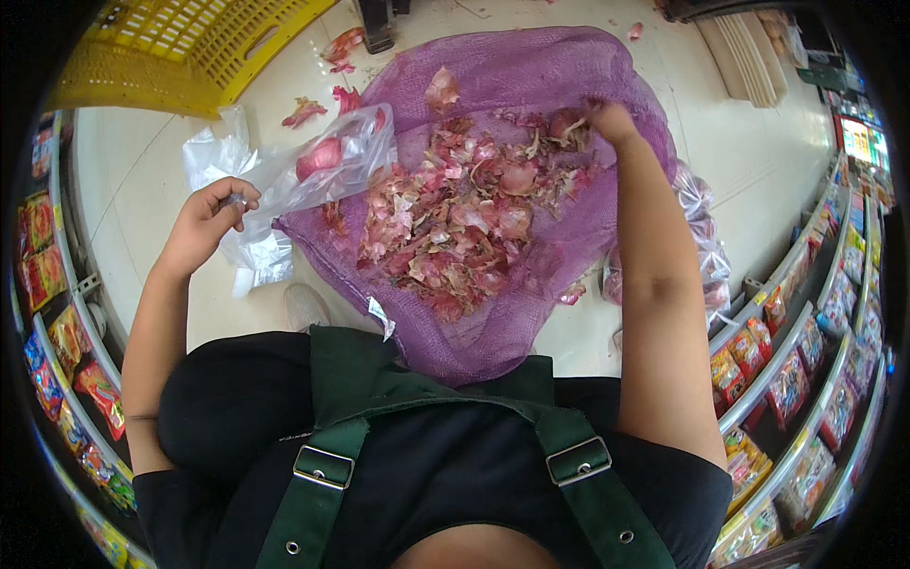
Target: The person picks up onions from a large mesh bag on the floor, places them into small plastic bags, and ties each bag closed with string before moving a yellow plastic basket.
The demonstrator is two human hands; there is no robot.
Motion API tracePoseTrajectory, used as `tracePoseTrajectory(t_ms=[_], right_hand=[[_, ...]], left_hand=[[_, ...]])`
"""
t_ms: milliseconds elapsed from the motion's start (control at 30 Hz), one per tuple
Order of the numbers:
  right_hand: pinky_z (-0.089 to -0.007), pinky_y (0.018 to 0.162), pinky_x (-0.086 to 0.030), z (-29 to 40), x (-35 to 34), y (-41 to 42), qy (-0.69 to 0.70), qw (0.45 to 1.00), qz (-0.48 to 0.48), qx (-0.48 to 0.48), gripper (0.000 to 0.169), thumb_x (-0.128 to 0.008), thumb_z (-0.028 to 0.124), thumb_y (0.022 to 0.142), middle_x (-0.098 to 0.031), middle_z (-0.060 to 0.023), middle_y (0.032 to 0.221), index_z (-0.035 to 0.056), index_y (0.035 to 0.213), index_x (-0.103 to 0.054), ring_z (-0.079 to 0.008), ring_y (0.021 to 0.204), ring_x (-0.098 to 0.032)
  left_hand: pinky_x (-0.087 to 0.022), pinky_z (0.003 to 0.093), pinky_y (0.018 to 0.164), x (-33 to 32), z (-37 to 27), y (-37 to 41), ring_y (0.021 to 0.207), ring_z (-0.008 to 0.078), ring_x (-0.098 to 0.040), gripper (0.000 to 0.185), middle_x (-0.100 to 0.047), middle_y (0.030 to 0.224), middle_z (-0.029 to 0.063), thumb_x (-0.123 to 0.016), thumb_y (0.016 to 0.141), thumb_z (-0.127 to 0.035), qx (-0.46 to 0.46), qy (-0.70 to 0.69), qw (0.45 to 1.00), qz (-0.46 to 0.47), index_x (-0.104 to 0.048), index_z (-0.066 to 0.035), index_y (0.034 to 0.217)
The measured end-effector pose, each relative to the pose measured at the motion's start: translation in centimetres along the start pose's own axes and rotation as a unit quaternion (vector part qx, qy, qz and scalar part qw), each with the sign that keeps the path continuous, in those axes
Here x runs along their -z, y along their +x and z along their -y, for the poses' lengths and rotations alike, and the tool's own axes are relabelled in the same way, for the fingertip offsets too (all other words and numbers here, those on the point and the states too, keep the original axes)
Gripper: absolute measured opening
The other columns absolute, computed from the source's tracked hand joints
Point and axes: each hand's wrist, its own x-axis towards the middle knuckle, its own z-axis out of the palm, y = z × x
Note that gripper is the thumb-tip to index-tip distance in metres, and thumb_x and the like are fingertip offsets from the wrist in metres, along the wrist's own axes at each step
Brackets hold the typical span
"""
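My left hand (217, 217) pinches the mouth of a clear plastic bag (277, 186), which lies stretched to the right with a red onion (319, 158) inside. A purple mesh sack (569, 245) is spread before me, with a heap of dry onion skins (455, 227) on it. My right hand (610, 122) is at the sack's far right part, beside an onion with dry roots (569, 126). Its fingers are blurred and partly hidden, so whether it grips anything is unclear. More clear plastic bags (263, 256) lie flat on the floor under and beside my left hand.
A yellow perforated plastic crate (142, 78) stands at the far left. Filled clear bags (700, 235) stand right of the sack, partly behind my right arm. Shelves of packaged snacks (739, 355) line both sides. Loose onion skins (304, 112) lie on the tile floor.
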Motion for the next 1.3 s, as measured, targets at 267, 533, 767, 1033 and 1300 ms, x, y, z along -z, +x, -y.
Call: tracePoseTrajectory(t_ms=[267, 533, 767, 1033, 1300], right_hand=[[-0.0448, 0.106, -0.04, 5.9, -6.9, -5.5, 0.152, 0.985, 0.063, -0.059, 0.093, -0.081, 0.048, 0.066, -0.061, -0.0215, 0.127, 0.0096, 0.142, -0.044, -0.0407, 0.124, -0.052], [-0.0494, 0.099, -0.046, 14.8, 2.0, -16.2, 0.864, 0.431, 0.242, -0.093, 0.079, -0.042, 0.067, 0.094, -0.047, -0.0182, 0.145, 0.0057, 0.144, -0.04, -0.0378, 0.121, -0.055], [-0.0288, 0.047, -0.044, 20.2, 5.2, -18.2, 0.93, 0.242, 0.264, 0.078, 0.09, -0.026, 0.08, 0.089, -0.063, -0.033, 0.105, 0.0049, 0.133, -0.05, -0.0297, 0.066, -0.061], [-0.0308, 0.044, -0.05, 24.5, 5.3, -21.4, 0.909, 0.282, 0.294, 0.085, 0.089, -0.044, 0.075, 0.084, -0.06, -0.0306, 0.109, 0.006, 0.141, -0.042, -0.0335, 0.07, -0.064], [-0.0427, 0.107, -0.042, 26.5, 5.7, -24.0, 0.869, 0.419, 0.248, 0.093, 0.099, -0.082, 0.033, 0.068, -0.052, -0.019, 0.135, -0.0016, 0.147, -0.033, -0.0291, 0.124, -0.054]], left_hand=[[-0.045, 0.0257, 0.077, -0.7, -0.3, -1.7, 0.084, 0.0112, -0.053, 0.019, -0.062, 0.102, 0.0046, -0.051, 0.091, 0.0, 0.031, -0.005, 0.999, 0.016, -0.062, 0.0, 0.106], [-0.048, 0.0383, 0.096, -2.3, -4.8, 0.6, 0.096, 0.0186, -0.061, 0.086, -0.051, 0.137, 0.0234, -0.067, 0.078, -0.034, -0.13, -0.153, 0.979, 0.042, -0.03, -0.002, 0.149], [-0.061, 0.0449, 0.083, -4.0, -12.6, -0.8, 0.091, 0.0255, -0.066, 0.116, -0.031, 0.144, 0.0412, -0.073, 0.076, -0.032, -0.186, -0.284, 0.927, 0.157, 0.008, -0.01, 0.156], [-0.061, 0.0426, 0.08, -6.3, -9.9, -1.9, 0.083, 0.0236, -0.067, 0.12, -0.034, 0.147, 0.0363, -0.075, 0.071, -0.034, -0.141, -0.26, 0.938, 0.183, 0.006, -0.021, 0.158], [-0.052, 0.0272, 0.076, -7.6, -7.1, -1.0, 0.082, 0.0185, -0.064, 0.113, -0.035, 0.152, 0.023, -0.068, 0.072, -0.024, -0.167, -0.107, 0.948, 0.249, 0.004, -0.015, 0.159]])
